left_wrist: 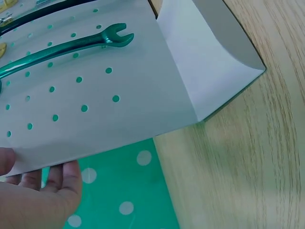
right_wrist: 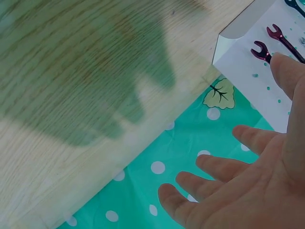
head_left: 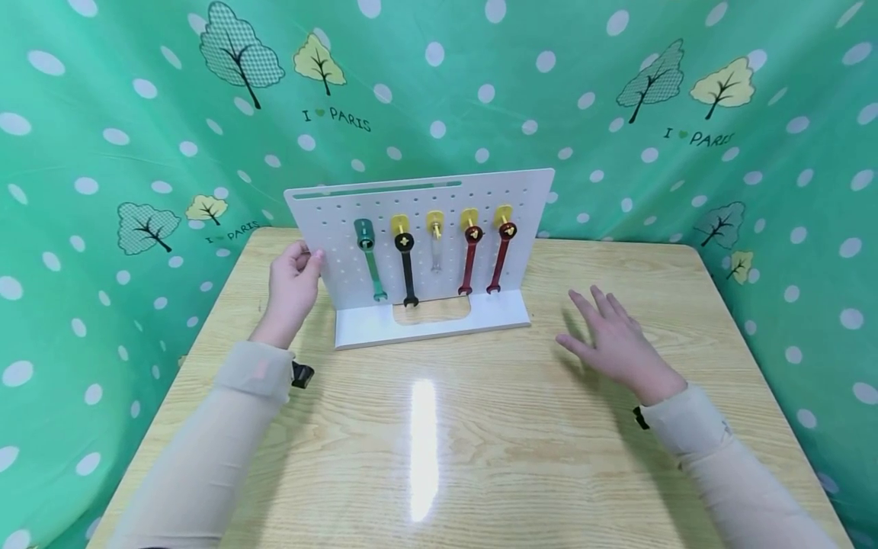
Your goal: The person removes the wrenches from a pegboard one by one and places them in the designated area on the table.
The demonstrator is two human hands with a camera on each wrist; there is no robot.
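A white pegboard (head_left: 425, 282) stands upright on its foot at the back of the table. Wrenches hang from its pegs: a green wrench (head_left: 373, 268), a black wrench (head_left: 408, 274), a pale silvery wrench (head_left: 436, 255), and two red ones, an inner red wrench (head_left: 469, 267) and an outer red wrench (head_left: 501, 263). My left hand (head_left: 295, 286) grips the board's left edge, thumb in front and fingers behind; the left wrist view shows this hand (left_wrist: 43, 195) at the edge. Holding nothing, my right hand (head_left: 617, 343) hovers over the table right of the board, fingers spread.
The wooden table (head_left: 521, 442) carries a bright strip of reflected light in its middle. Behind and at both sides hangs a green dotted curtain (head_left: 439, 91). The board's foot has a cut-out (head_left: 432, 309) through which wood shows.
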